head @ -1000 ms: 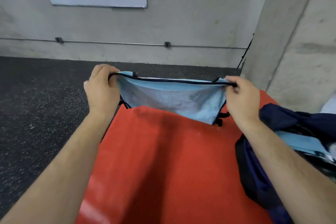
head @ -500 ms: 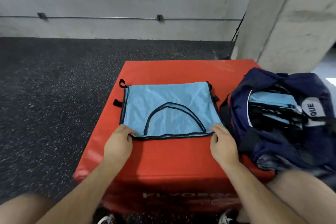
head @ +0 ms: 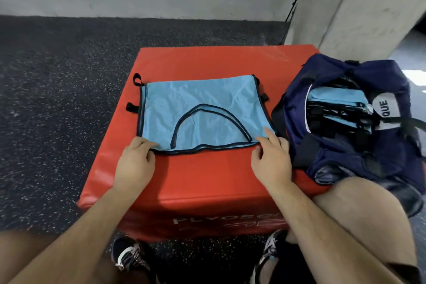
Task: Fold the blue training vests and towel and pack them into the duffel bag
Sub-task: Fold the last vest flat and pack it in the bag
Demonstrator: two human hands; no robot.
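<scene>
A light blue training vest (head: 202, 108) with black trim lies flat on the red plyo box (head: 207, 180), folded in half with its neck hole facing me. My left hand (head: 136, 161) pinches the vest's near left corner. My right hand (head: 270, 159) rests at the near right corner, its fingers fairly straight and touching the hem. To the right, the open navy duffel bag (head: 350, 122) sits on the box's right edge, with several folded blue vests (head: 332, 101) inside it.
A concrete pillar (head: 359, 2) rises behind the bag, and a grey wall with a thin rail runs along the back. Dark speckled rubber floor (head: 57, 99) spreads to the left. My knees and shoes show below the box's front edge.
One second ago both hands held the vest up by its top edge. It then came down flat on the box, and my hands now sit at its near corners.
</scene>
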